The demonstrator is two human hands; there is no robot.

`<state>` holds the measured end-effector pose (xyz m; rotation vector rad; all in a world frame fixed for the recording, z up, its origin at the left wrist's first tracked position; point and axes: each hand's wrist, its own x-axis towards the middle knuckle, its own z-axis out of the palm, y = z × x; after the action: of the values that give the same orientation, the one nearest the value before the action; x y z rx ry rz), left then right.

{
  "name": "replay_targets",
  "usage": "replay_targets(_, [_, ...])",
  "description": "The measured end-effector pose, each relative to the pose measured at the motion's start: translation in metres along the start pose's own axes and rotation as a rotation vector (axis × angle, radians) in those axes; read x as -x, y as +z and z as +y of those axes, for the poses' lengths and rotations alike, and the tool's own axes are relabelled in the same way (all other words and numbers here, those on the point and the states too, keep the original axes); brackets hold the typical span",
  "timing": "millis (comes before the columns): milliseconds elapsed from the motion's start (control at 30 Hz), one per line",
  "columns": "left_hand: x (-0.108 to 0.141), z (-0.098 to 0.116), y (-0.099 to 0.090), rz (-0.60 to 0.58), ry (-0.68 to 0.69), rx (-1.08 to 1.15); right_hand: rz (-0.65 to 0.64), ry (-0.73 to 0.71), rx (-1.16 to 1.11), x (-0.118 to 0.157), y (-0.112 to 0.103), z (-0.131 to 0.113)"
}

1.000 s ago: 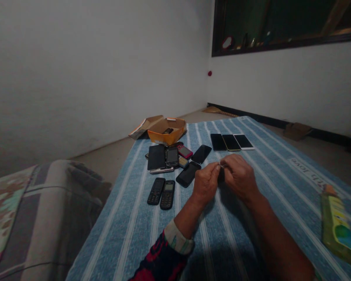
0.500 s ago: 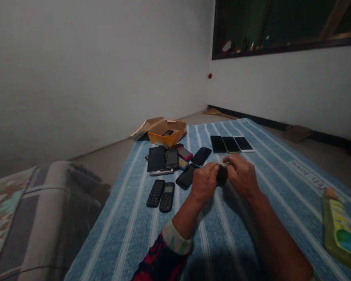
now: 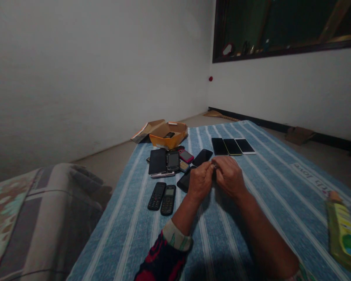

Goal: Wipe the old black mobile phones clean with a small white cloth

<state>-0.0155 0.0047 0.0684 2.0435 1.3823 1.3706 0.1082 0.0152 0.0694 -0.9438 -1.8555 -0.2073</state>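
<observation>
My left hand and my right hand meet over the striped blue cloth, fingers pinched round a small item mostly hidden between them. Just left of my left hand lies a black smartphone, partly covered by it. Another black phone rests behind my hands. Two keypad phones, one beside the other, lie to the left. Behind them is a pile with a black flat device, a grey phone and a pink phone.
An open orange box with a phone inside stands at the far left of the cloth. Three phones lie in a row at the back, including a white one. A yellow-green bottle lies at the right edge. A draped blanket is at left.
My hands have come closer together, and the dark item seen between them earlier is now mostly hidden. The view has shifted slightly.
</observation>
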Motion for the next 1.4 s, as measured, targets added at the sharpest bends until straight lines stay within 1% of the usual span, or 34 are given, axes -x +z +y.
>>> replay_targets(300, [-0.008, -0.003, 0.001, 0.037, -0.051, 0.098, -0.013, 0.024, -0.003, -0.006, 0.011, 0.008])
replay_targets(467, [-0.01, -0.005, 0.001, 0.032, -0.06, 0.098, -0.034, 0.072, -0.066, -0.008, 0.007, 0.017])
replay_targets(600, [-0.009, -0.006, 0.003, 0.038, -0.063, 0.075, -0.019, 0.11, -0.079, -0.008, 0.005, 0.022])
replay_targets(700, [-0.009, -0.005, 0.003, 0.041, -0.045, 0.068, -0.007, 0.105, -0.056, -0.007, 0.006, 0.016])
replay_targets(867, [-0.008, -0.003, 0.0, 0.011, -0.037, 0.014, -0.006, 0.027, 0.006, -0.008, 0.013, 0.001])
replay_targets(967, [-0.009, -0.003, -0.001, 0.013, -0.034, 0.047, 0.004, 0.032, -0.02, -0.008, 0.012, 0.005])
replay_targets(1133, [-0.009, -0.005, 0.002, 0.028, -0.048, 0.071, 0.003, 0.109, -0.064, -0.006, 0.006, 0.021])
replay_targets(1200, [-0.009, -0.004, 0.002, 0.026, -0.044, 0.066, 0.012, 0.108, -0.057, -0.006, 0.006, 0.019])
replay_targets(1400, [-0.008, -0.001, -0.001, -0.015, -0.055, 0.014, 0.003, 0.04, -0.021, -0.006, 0.012, 0.002])
